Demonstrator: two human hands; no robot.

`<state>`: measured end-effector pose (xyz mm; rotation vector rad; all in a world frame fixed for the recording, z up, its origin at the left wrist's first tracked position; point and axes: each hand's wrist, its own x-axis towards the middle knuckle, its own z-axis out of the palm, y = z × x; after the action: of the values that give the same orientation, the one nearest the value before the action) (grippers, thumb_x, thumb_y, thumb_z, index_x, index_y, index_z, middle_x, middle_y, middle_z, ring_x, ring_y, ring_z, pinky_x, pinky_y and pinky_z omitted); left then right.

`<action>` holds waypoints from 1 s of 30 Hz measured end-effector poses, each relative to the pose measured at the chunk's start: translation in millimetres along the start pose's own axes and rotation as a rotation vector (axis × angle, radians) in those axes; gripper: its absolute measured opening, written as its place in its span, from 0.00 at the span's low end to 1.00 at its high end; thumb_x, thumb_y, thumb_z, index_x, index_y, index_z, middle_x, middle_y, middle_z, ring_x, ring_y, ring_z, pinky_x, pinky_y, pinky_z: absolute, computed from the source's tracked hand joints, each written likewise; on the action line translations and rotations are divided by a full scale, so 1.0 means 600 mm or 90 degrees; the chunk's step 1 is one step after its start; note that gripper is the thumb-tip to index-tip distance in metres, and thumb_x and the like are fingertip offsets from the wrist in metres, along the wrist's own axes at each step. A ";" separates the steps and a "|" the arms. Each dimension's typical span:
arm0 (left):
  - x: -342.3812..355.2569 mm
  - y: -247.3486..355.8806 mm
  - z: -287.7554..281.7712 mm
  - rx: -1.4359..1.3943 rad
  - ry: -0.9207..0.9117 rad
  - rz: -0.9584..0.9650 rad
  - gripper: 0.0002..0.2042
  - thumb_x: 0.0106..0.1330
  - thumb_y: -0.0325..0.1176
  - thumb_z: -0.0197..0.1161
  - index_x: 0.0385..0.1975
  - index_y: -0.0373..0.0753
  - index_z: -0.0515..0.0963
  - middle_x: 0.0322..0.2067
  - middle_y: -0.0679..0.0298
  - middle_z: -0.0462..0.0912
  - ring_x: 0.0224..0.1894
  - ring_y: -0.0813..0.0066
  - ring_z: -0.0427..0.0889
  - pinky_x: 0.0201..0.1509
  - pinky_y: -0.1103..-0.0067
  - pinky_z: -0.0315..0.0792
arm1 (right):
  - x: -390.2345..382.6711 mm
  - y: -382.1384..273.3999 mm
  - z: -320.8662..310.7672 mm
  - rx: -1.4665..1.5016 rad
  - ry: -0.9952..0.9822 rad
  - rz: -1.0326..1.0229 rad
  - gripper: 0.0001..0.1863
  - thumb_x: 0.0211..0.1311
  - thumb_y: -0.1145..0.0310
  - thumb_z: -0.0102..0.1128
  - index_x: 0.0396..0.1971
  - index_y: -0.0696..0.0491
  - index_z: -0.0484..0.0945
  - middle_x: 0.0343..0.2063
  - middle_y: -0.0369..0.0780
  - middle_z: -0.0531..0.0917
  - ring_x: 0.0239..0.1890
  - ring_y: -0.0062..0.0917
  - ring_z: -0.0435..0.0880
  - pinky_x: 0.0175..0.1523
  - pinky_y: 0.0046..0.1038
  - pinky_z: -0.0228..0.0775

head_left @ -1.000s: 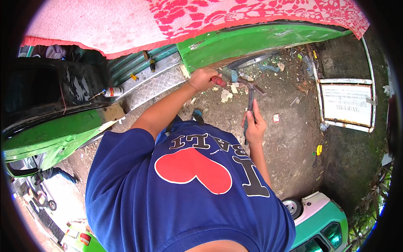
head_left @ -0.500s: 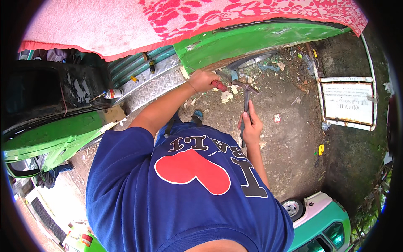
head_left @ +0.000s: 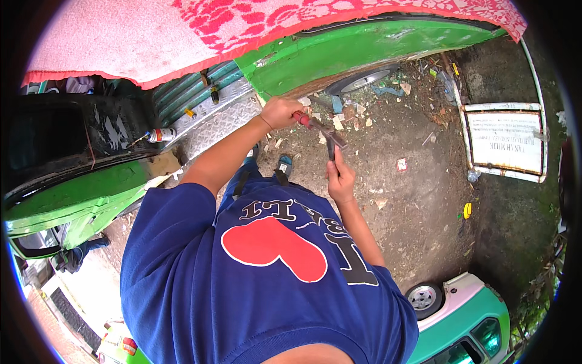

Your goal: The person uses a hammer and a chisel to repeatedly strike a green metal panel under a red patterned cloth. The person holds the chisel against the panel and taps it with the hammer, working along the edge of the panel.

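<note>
My left hand [head_left: 279, 113] is closed around a tool with a red handle [head_left: 301, 117], beside the lower edge of the green vehicle body [head_left: 351, 53]. The tool's working end is hidden, so I cannot tell its kind. In my right hand [head_left: 341, 180] is a hammer [head_left: 328, 134], gripped by its dark handle. The hammer's head is up against the butt of the red handle or very near it; whether they touch is unclear.
Flakes and chips of debris [head_left: 339, 121] litter the ground by a wheel [head_left: 364, 80]. A pink floral cloth [head_left: 133, 42] hangs over the vehicle. On the metal step [head_left: 212, 115] at left are a screwdriver [head_left: 214, 94] and a spray can [head_left: 161, 134]. A white-framed sign [head_left: 506, 142] stands right.
The hammer has swung left, from apart to the butt of the red-handled tool. My right hand moved left with it, and my left hand shifted slightly left in the picture.
</note>
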<state>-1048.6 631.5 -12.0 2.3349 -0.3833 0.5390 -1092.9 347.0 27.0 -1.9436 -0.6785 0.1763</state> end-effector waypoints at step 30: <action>-0.134 -0.065 -0.122 0.052 -0.084 -0.135 0.07 0.47 0.28 0.67 0.27 0.46 0.82 0.24 0.61 0.83 0.29 0.59 0.84 0.32 0.69 0.77 | -0.021 -0.051 0.026 0.174 0.071 0.097 0.26 0.71 0.75 0.51 0.68 0.55 0.64 0.23 0.34 0.76 0.22 0.15 0.73 0.28 0.21 0.70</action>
<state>-1122.5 719.7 -24.0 2.4603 -0.1726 0.3040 -1121.6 362.4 44.1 -1.7274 -0.4096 0.2402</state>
